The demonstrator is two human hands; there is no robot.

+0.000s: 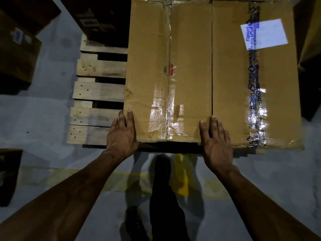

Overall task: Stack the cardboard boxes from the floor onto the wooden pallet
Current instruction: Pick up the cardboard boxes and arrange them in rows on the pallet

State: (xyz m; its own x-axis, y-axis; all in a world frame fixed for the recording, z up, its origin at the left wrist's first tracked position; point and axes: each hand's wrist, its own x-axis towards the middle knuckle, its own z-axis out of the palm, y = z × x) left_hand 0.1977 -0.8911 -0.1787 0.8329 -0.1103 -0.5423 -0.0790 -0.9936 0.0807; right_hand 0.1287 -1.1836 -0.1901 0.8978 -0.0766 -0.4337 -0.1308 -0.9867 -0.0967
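Cardboard box (pixel 187 75) on the wooden pallet (pixel 97 94): left hand (pixel 122 136) and right hand (pixel 217 141) rest flat, fingers straight.

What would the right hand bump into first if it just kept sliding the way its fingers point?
Probably nothing soon. The right hand lies flat on the large cardboard box, fingers pointing along its top beside the centre seam. That stretch of cardboard looks bare to the far edge, though depth there is unclear.

grey concrete floor (pixel 43 119), yellow floor marking (pixel 181 173), dark trouser leg (pixel 165 197)
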